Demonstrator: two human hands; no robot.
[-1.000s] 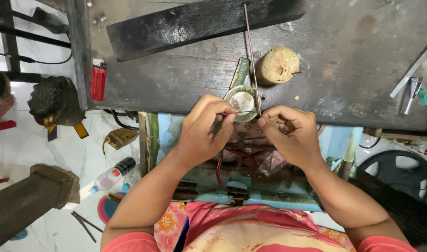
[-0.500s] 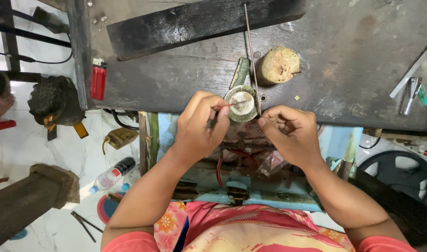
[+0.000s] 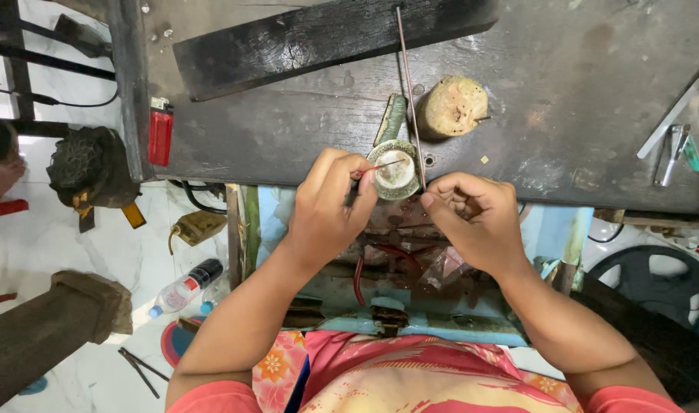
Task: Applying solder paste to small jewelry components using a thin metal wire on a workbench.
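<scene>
while the left hand (image 3: 330, 203) pinches a thin red-handled pick (image 3: 376, 168) w/ its tip over the small round dish (image 3: 395, 170), the right hand (image 3: 471, 218) sits just beside the dish, fingers curled tight round something too small to make out. the dish sits at the near edge of the dark bench (image 3: 563, 99), close to the body, prob so both hands can brace near the edge and work fine. the pick is held low and near flat, tip reaching the dish's pale inside.

a long thin rod (image 3: 409, 92) runs from the far side down past the dish's right rim, touching or nearly so, close to the right fingers. a greenish strip (image 3: 391, 118) lies behind the dish, a round wood stump (image 3: 455, 105) just right of the rod. a charred plank (image 3: 326, 38) sits further back, red lighter (image 3: 160, 134) at the left edge, metal tools (image 3: 674, 138) far right. a plastic bottle (image 3: 183, 287) lies on the floor left.
</scene>
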